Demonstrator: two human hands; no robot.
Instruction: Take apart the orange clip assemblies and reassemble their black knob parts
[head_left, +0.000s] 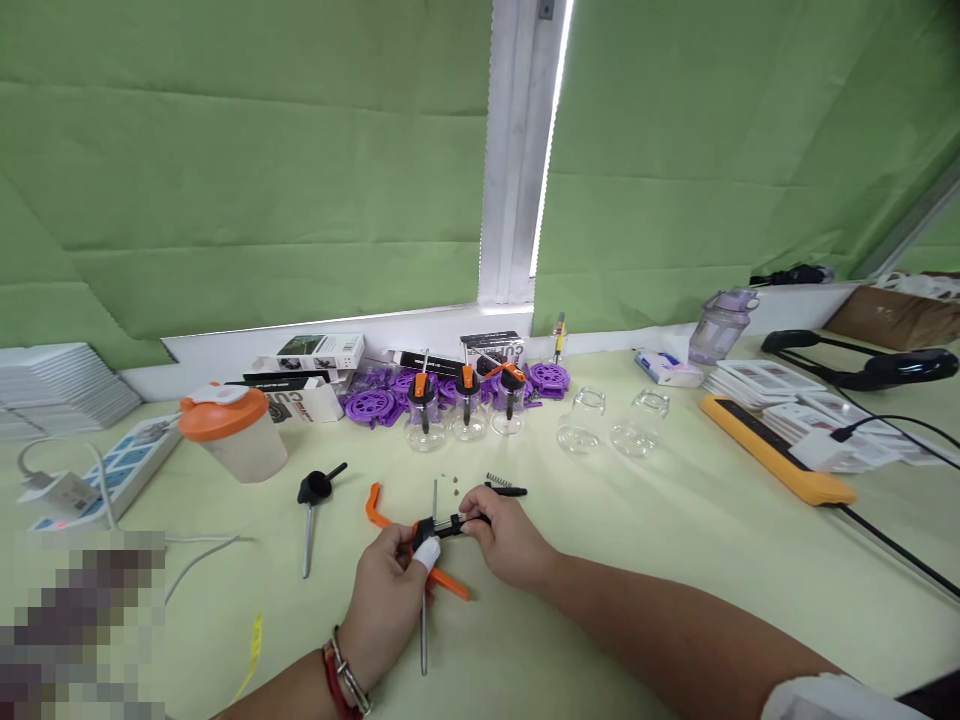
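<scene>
- Left hand (390, 590) pinches the orange-and-black tool part (439, 527), fingers closed on its left end; one fingertip wrapped in white tape.
- Right hand (506, 535) grips the same part's black right end, fingers curled shut.
- Part sits between both hands, just above the pale green table (675, 560).
- Metal rod (424, 625) runs under the left hand toward the viewer.
- Orange hook piece (375, 505) just left of hands; small spring (498, 481) just behind right hand.
- Black-knobbed rod (313, 505) further left.
- Orange-lidded cup (232, 432) far left; glass jars (466, 410) at the back.
</scene>
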